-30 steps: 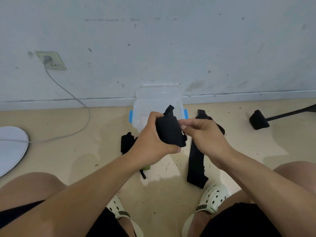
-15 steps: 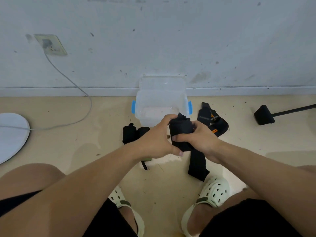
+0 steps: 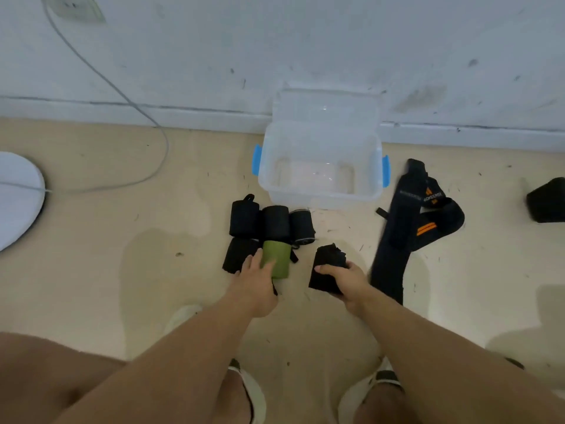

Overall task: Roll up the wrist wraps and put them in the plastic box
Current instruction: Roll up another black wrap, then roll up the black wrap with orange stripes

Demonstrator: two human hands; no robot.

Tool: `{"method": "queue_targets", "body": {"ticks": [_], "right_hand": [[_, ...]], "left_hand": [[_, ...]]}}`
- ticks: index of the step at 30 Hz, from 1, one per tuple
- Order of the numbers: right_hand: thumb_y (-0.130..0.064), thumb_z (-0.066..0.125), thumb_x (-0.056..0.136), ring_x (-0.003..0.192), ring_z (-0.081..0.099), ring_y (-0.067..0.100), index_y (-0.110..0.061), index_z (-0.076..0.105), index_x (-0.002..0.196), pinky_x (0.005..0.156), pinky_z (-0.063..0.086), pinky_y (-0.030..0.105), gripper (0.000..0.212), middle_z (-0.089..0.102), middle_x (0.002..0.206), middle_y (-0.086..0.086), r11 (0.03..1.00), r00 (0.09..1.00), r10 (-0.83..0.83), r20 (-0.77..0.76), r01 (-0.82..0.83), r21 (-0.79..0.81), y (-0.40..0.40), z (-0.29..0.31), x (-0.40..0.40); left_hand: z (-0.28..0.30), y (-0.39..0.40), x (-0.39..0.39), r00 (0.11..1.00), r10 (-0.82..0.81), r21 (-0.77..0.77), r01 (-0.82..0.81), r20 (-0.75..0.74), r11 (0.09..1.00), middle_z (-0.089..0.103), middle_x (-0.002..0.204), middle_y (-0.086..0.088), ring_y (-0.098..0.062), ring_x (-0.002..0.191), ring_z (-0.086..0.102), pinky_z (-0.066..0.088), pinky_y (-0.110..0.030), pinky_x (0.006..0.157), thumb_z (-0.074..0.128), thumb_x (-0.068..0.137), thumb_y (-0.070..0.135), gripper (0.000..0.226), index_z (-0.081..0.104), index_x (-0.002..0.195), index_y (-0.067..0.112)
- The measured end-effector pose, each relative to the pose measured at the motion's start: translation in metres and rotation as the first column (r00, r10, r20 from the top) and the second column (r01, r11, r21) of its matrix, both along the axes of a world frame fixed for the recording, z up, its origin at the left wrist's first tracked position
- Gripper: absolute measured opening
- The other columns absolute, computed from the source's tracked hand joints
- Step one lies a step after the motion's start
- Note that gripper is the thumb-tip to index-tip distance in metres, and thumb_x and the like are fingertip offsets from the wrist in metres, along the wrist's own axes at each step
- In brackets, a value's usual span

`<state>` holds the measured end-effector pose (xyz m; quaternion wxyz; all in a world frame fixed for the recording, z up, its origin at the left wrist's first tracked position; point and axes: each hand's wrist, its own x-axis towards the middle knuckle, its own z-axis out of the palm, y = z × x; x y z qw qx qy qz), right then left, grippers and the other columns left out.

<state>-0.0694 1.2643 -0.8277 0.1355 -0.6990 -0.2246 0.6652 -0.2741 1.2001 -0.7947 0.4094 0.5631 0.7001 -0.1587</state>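
Observation:
A clear plastic box (image 3: 321,195) with blue clips stands open by the wall with nothing inside. In front of it lie several rolled wraps: black rolls (image 3: 244,218) in a row and a green roll (image 3: 276,260) below them. My left hand (image 3: 256,283) rests on the green roll, fingers laid over its near end. My right hand (image 3: 342,278) grips a black rolled wrap (image 3: 328,264) just right of the group, low over the floor. Unrolled black wraps (image 3: 406,228) with orange stripes lie to the right of the box.
The box's clear lid (image 3: 325,104) leans against the white wall. A grey cable (image 3: 134,105) runs from a wall socket to a white round object (image 3: 16,197) at the left. A black foot (image 3: 547,200) of some stand sits far right. My sandals show below.
Both hands have dropped from in front of the box to floor level. The left hand let go of the black roll and reached the green roll; the right hand keeps the black roll.

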Motion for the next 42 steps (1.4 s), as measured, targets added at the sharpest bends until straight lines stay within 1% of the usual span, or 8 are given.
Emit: {"method": "queue_targets", "body": {"ticks": [6, 10, 13, 19, 27, 33, 37, 42], "right_hand": [[-0.015, 0.09, 0.076, 0.098, 0.067, 0.024, -0.009, 0.057, 0.131, 0.071, 0.056, 0.032, 0.065, 0.067, 0.111, 0.007, 0.999, 1.0, 0.021, 0.021, -0.02, -0.033, -0.011, -0.044, -0.011], [-0.026, 0.089, 0.08, 0.092, 0.064, 0.014, -0.012, 0.064, 0.134, 0.074, 0.05, 0.025, 0.061, 0.068, 0.101, -0.006, 0.996, 0.988, 0.055, 0.146, -0.064, 0.059, -0.012, -0.043, -0.012], [-0.03, 0.088, 0.082, 0.105, 0.058, 0.018, -0.014, 0.058, 0.141, 0.087, 0.046, 0.029, 0.068, 0.067, 0.125, 0.002, 0.994, 0.969, 0.047, 0.243, -0.069, 0.085, -0.012, -0.04, -0.001], [-0.036, 0.091, 0.077, 0.097, 0.063, 0.017, -0.014, 0.065, 0.132, 0.076, 0.051, 0.026, 0.065, 0.072, 0.124, 0.005, 0.992, 0.954, 0.055, 0.295, -0.085, 0.089, -0.002, -0.04, -0.01], [-0.045, 0.091, 0.075, 0.099, 0.069, 0.022, -0.019, 0.07, 0.127, 0.087, 0.057, 0.033, 0.062, 0.075, 0.112, 0.003, 0.975, 0.929, 0.15, 0.339, -0.195, 0.103, 0.011, -0.048, -0.035], [-0.048, 0.092, 0.072, 0.105, 0.068, 0.026, -0.016, 0.064, 0.131, 0.094, 0.058, 0.04, 0.073, 0.071, 0.122, 0.007, 0.972, 0.931, 0.189, 0.311, -0.223, 0.076, 0.013, -0.05, -0.046], [-0.045, 0.092, 0.074, 0.105, 0.069, 0.026, -0.014, 0.063, 0.131, 0.095, 0.059, 0.042, 0.071, 0.071, 0.123, 0.008, 0.978, 0.943, 0.154, 0.294, -0.188, 0.09, 0.009, -0.051, -0.05], [-0.051, 0.087, 0.077, 0.112, 0.067, 0.025, -0.013, 0.062, 0.135, 0.096, 0.056, 0.036, 0.074, 0.07, 0.128, 0.007, 0.974, 0.953, 0.16, 0.258, -0.195, 0.119, 0.009, -0.045, -0.048]], "left_hand": [[-0.031, -0.023, 0.019, 0.986, -0.122, -0.078, 0.113, -0.116, 0.991, -0.025, 0.171, -0.009, -0.028, 0.161, -0.009, 0.009, -0.048, 0.131, 0.058, 0.1, 0.02, 0.099, -0.017, 0.163, 0.012], [-0.029, -0.012, 0.028, 0.969, -0.176, -0.133, 0.154, -0.172, 0.979, -0.025, 0.171, -0.015, -0.03, 0.161, -0.007, 0.007, -0.049, 0.131, 0.056, 0.101, 0.023, 0.098, -0.018, 0.162, 0.006], [-0.029, -0.004, 0.032, 0.962, -0.206, -0.173, 0.175, -0.18, 0.969, -0.024, 0.17, -0.018, -0.032, 0.161, -0.005, 0.005, -0.05, 0.131, 0.06, 0.099, 0.029, 0.104, -0.019, 0.161, 0.004], [-0.033, 0.005, 0.039, 0.96, -0.208, -0.171, 0.177, -0.187, 0.969, -0.024, 0.17, -0.02, -0.032, 0.161, -0.005, 0.004, -0.049, 0.131, 0.062, 0.098, 0.034, 0.107, -0.019, 0.161, 0.003], [-0.033, 0.002, 0.044, 0.968, -0.115, -0.075, 0.1, -0.224, 0.992, 0.0, 0.173, -0.023, -0.035, 0.16, 0.008, 0.011, -0.045, 0.131, 0.059, 0.1, 0.027, 0.092, -0.002, 0.163, -0.001], [-0.031, -0.004, 0.042, 0.965, 0.038, 0.045, -0.027, -0.258, 0.999, 0.013, 0.17, -0.018, -0.032, 0.157, 0.02, 0.022, -0.043, 0.127, 0.059, 0.099, 0.029, 0.084, 0.012, 0.162, 0.003], [-0.026, -0.001, 0.047, 0.96, 0.09, 0.093, -0.067, -0.264, 0.993, 0.04, 0.147, -0.011, -0.028, 0.135, 0.044, 0.037, -0.04, 0.114, 0.064, 0.092, 0.027, 0.06, 0.037, 0.143, 0.013], [-0.02, 0.006, 0.061, 0.98, 0.115, 0.188, -0.084, -0.162, 0.979, 0.044, 0.139, -0.005, -0.023, 0.128, 0.047, 0.038, -0.035, 0.106, 0.063, 0.094, 0.023, 0.056, 0.038, 0.144, 0.017]]}}
